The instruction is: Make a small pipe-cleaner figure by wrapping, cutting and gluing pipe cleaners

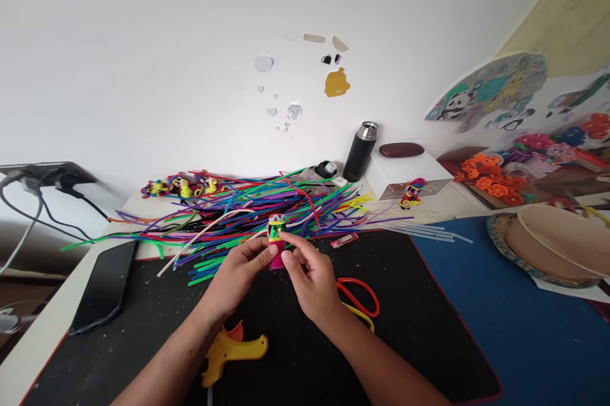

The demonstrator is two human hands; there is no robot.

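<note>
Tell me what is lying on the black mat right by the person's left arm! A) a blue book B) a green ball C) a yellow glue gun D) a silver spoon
C: a yellow glue gun lies on the black mat beside the left arm, while the left hand and right hand both hold a small pink and green craft figure.

Both hands on the little figure

Left hand (241, 266) and right hand (309, 279) pinch a pink figure (276, 242) above the black mat (419, 330), pipe cleaners (248, 209) behind, yellow glue gun (229, 352) below.
</note>
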